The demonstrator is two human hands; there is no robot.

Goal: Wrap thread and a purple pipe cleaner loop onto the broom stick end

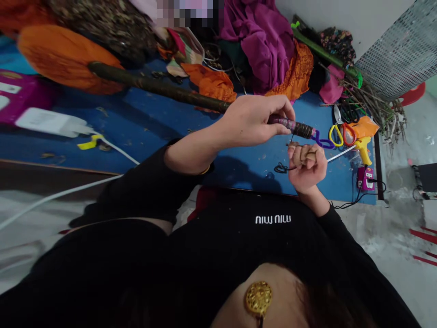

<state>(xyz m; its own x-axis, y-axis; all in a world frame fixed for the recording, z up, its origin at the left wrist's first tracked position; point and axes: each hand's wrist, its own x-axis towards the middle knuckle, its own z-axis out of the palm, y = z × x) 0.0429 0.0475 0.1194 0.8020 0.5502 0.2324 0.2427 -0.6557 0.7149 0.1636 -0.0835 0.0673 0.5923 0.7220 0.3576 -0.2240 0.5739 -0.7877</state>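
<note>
My left hand is closed around a long dark wooden stick near its right end. Patterned purple cloth shows just past my fingers, then a band of dark cord wrapping. A blue-purple loop extends from that tip. Just below the wrapping, my right hand is clenched in a fist on a thin dark cord, which runs up to the stick. The cord's loose tail lies coiled on the blue table. The stick's left end crosses in front of a round orange cloth-covered piece.
Scissors with yellow and red handles, a yellow glue gun and a purple power strip are at the right. Magenta cloth, orange cloth and bundled twigs line the back. A white plug adapter stands left.
</note>
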